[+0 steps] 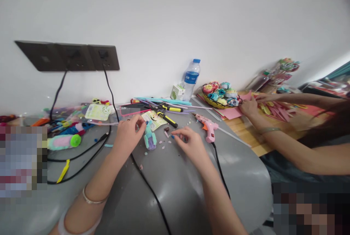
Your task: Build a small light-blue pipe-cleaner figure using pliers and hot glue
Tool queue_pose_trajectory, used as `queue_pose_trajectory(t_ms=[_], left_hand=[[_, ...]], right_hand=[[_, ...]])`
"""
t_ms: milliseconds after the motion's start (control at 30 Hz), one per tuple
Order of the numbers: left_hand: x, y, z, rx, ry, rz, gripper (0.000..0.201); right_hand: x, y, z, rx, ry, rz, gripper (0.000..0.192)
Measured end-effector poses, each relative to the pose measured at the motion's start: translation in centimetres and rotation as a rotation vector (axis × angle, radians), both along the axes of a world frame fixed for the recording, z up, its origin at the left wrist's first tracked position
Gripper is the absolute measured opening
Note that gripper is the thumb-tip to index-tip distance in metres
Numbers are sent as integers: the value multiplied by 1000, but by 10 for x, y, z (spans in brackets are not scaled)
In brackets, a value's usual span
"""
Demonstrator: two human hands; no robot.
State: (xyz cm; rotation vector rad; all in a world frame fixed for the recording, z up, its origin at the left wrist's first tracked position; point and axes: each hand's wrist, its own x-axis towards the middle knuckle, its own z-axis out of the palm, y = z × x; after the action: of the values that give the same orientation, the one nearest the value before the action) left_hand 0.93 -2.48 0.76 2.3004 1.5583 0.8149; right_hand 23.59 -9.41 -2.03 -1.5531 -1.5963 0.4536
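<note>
The left hand [128, 133] grips a small fuzzy figure [150, 138] on the grey surface [175, 184], while the right hand [188, 142] pinches a tiny blue bead [172, 136].

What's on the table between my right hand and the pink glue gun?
In the head view, only bare grey table separates the right hand from the pink glue gun, apart from a few tiny scraps.
</note>
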Motion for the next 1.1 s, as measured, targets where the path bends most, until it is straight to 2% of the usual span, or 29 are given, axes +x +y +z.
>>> queue_pose_trajectory(t_ms=[100,167,267,367,533,667,800,967,1033,1100], left_hand=[[-3,-1,4,-188,170,39,35],[-2,-3,4,-271,262,57,42],[2,-6,2,-302,289,32,42],[5,-7,0,-303,254,9,38],[6,-8,-3,-343,244,-3,35],[8,-12,-4,-346,216,1,30],[13,-15,-2,-377,176,-23,23],[14,-15,-2,-385,141,-38,12],[14,-15,-3,-368,103,-48,19],[13,-15,-3,-379,84,-53,31]], right_hand=[[27,-7,3,79,80,-176,22],[48,-13,4,72,91,-323,26],[78,-18,0,-29,118,-479,28],[99,-17,-7,-177,86,-563,27],[112,-5,-5,-462,-120,-583,33],[115,1,1,-551,-217,-483,37],[116,-2,2,-498,-171,-488,35],[113,-11,-3,-389,-16,-583,31],[113,-14,-5,-331,106,-591,31],[111,-16,-7,-288,285,-542,35]])
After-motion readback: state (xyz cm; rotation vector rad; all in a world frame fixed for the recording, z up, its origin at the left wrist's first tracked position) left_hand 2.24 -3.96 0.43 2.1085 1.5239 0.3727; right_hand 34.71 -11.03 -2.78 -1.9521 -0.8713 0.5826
